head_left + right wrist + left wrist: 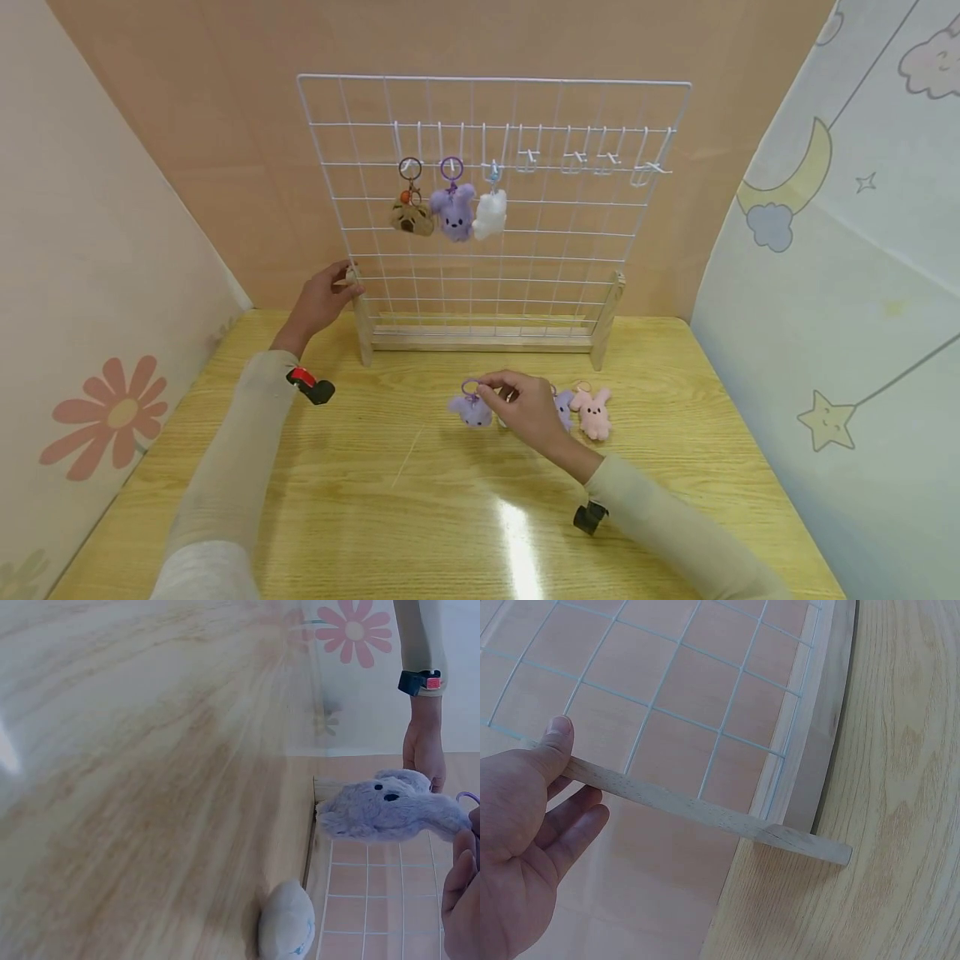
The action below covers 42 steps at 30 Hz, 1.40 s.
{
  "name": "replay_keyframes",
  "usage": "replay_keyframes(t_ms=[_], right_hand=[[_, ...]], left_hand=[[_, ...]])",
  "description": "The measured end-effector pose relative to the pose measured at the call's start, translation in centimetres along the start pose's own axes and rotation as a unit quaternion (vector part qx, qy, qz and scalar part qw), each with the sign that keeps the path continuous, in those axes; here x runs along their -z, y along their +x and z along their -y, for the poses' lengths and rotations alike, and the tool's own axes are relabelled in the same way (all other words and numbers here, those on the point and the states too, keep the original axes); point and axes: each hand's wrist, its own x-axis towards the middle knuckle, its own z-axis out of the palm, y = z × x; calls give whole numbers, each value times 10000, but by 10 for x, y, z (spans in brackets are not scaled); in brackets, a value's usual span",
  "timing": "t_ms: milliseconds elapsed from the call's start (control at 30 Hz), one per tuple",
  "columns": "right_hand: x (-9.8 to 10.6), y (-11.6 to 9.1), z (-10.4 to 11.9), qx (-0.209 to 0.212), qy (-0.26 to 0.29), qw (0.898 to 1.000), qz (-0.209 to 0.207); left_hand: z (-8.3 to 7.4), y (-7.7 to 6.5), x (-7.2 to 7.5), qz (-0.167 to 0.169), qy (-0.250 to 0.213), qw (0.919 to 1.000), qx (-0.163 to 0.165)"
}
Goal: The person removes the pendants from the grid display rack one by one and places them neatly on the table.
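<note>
My left hand [318,300] grips the top of the left wooden upright [705,814] of a wire grid rack, thumb on one side and fingers on the other. In front of the rack, my right hand [532,412] pinches a purple plush keychain [472,412] near its purple ring [470,387]. In the right wrist view the plush [375,810] hangs from the fingertips, above the table. A white plush [286,922] lies on the table close by, mostly hidden behind the right hand in the head view.
Another purple plush [564,408] and a pink plush [595,417] lie right of my right hand. From the white grid [555,242] hang a brown plush [412,218], a purple one [454,215] and a white one [491,215]. Several more white hooks [576,158] line the grid's right half.
</note>
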Motion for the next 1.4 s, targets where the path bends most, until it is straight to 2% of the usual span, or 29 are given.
replay_keyframes(t_ms=[200,433,733,933,1067,1400], right_hand=[[-2,-6,-2,-101,6,9998,143],[-4,-13,-5,-177,-24,9995,267],[-5,-14,-12,-205,-110,9992,338],[-2,-9,-17,-56,-97,9992,385],[-2,-1,-20,-16,-297,9989,369],[-2,13,-31,-216,-712,9958,536]], left_hand=[[0,0,0,-7,-23,10000,-5],[-1,0,0,85,-148,9997,184],[-1,0,1,42,-109,9998,172],[-1,0,1,54,-108,9998,172],[-1,-1,1,52,-102,9998,162],[-1,-1,0,58,-80,9999,121]])
